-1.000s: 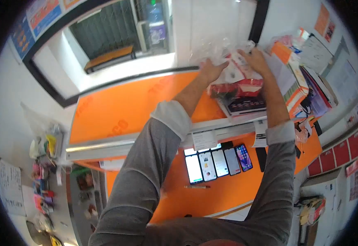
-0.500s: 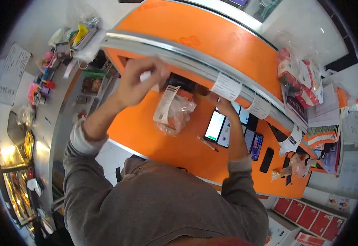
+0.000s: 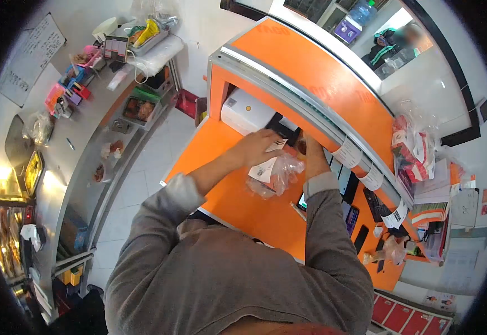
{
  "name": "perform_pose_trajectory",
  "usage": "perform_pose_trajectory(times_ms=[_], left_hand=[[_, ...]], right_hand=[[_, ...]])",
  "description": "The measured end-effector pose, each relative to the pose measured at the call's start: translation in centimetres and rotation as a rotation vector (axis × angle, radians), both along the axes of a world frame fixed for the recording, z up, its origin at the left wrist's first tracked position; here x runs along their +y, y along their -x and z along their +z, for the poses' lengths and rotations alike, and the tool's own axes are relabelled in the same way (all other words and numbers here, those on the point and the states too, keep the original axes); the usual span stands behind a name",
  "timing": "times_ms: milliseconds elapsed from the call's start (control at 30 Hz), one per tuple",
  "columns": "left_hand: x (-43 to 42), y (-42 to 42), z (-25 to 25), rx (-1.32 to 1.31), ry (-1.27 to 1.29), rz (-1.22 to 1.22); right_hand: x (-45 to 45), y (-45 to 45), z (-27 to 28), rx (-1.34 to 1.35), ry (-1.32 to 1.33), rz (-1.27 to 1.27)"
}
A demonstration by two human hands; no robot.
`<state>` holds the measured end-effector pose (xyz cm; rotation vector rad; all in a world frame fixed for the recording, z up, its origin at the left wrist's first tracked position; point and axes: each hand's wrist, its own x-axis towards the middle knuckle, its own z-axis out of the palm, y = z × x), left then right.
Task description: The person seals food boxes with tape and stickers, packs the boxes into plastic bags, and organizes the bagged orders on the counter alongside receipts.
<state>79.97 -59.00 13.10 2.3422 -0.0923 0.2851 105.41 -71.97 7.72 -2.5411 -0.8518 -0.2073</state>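
My left hand (image 3: 256, 147) lies over the upper end of a package (image 3: 262, 171) in clear plastic wrap, its fingers stretched out. On the package is a white paper label, partly under my fingers. My right hand (image 3: 313, 158) is just right of the package, beneath the shelf edge, its fingers mostly hidden. A black object (image 3: 286, 126) sits just beyond my hands, beside a white box-shaped device (image 3: 247, 114) under the shelf. Right of the package, my right forearm partly covers several phones (image 3: 350, 216).
The orange desk (image 3: 221, 192) has a raised shelf (image 3: 302, 56) with paper slips hanging from its edge. A dark phone (image 3: 361, 239) and a plastic bag (image 3: 391, 249) lie at the right. Left stands a curved grey counter (image 3: 81, 162). A person (image 3: 391, 47) is beyond the window.
My left hand has come down from above the desk onto the package, and the small white thing it pinched no longer shows. My right hand stays near the shelf edge. The view has shifted.
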Motion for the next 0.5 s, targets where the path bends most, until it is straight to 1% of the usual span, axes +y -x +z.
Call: perform_pose_trajectory(times_ms=[67,167,267,300,333,367,400,433,467,500], left_hand=[[-0.9,-5.5,-3.2,0.146,-0.058,-0.035],[-1.6,-11.8,-5.7,0.7,-0.153,-0.161],[-2.9,-12.8,-10.1,0.302,-0.151,0.09],[-2.1,-11.5,-6.3,0.379,-0.182,0.043],[-2.2,-11.7,-6.8,0.364,-0.228,0.066],[-2.6,-11.9,-8.0,0.351,-0.273,0.086],[-3.1,-12.1,-9.4,0.34,-0.317,0.105],[-3.6,-12.3,-10.7,0.182,-0.372,0.161],[-3.8,-12.8,-11.8,0.235,-0.348,0.149],[-3.5,-13.3,-12.0,0.283,-0.328,0.136]], right_hand=[[-0.9,0.1,-0.6,0.022,-0.038,0.05],[-3.0,1.0,-1.4,0.127,-0.089,0.197],[-5.6,2.3,-1.3,0.311,-0.097,0.352],[-6.5,2.9,-1.2,0.39,-0.076,0.387],[-7.3,3.4,-0.8,0.466,-0.03,0.388],[-8.5,4.1,-0.3,0.547,0.041,0.359],[-9.9,4.4,0.8,0.621,0.149,0.266],[-11.3,4.7,1.8,0.69,0.265,0.176],[-12.4,5.0,2.8,0.755,0.375,0.085],[-13.6,6.9,3.8,0.74,0.03,0.193]])
